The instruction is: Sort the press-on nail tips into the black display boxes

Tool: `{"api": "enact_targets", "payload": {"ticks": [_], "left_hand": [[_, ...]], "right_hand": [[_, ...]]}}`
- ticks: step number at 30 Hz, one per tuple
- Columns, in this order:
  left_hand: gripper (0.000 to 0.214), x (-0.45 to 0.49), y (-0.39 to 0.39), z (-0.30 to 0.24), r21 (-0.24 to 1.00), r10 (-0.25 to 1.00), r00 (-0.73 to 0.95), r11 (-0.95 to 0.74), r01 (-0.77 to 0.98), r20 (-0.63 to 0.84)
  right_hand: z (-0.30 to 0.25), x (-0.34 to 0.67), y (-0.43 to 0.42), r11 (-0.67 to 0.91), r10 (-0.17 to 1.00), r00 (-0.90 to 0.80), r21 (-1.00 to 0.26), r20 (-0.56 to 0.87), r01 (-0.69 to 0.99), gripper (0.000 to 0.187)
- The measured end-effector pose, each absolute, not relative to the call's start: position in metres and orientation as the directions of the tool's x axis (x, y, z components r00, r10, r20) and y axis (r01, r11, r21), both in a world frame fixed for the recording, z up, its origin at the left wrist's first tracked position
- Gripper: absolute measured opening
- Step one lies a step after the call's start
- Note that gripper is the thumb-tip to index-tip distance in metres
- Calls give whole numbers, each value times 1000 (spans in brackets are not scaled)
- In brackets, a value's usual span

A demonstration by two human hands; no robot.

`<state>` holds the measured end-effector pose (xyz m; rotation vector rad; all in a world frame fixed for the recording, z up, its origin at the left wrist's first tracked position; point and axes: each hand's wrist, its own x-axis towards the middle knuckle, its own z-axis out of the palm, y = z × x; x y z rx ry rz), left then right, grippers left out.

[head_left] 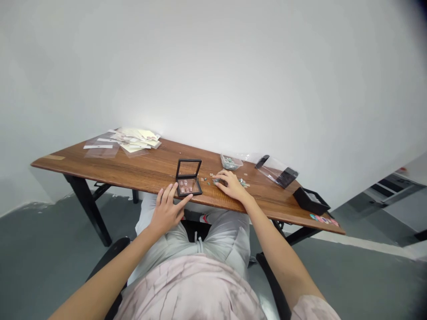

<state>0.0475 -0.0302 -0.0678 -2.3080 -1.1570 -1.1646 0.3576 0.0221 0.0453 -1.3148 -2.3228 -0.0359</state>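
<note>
A small black case [188,194] with a raised, windowed lid [189,168] lies at the table's front edge. Several small shiny pinkish pieces [186,183] sit inside it, mostly toward its left and front. My left hand [167,211] is spread out, with fingertips against the case's left side and thumb along its front edge. To the right of the case, my right hand [231,184] hovers low over small stone-like pieces [216,180], its fingers bent and apart from the thumb. More greenish and clear pieces [243,182] lie just beyond that hand.
A clear plastic tub [231,162] of similar pieces stands near the wall. Clear packaging with black ends [287,177] and an open black box [311,201] are at right, by colourful round items [323,219]. Cards and clear sleeves [135,140] pile at far left.
</note>
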Motion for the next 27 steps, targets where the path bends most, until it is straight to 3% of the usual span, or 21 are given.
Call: {"api": "enact_targets", "payload": {"ticks": [5,9,15,27], "left_hand": [[73,47,-30,-67,90,533,347,-631,771,772],[75,47,-30,-67,81,530,352,-630,772,772],[83,47,-28,-70,70,515,352,-633,771,781],[87,46,-29,-69,63,506,349,-632,773,789]], "right_hand": [[44,359,30,529,819,-425,-218,386,820,16],[47,372,33,561,807,-439,-284,394,777,26],[47,390,35,481,845,-296,-391,446,785,31],[46,415,35,379,892,-204,-421,403,824,21]]}}
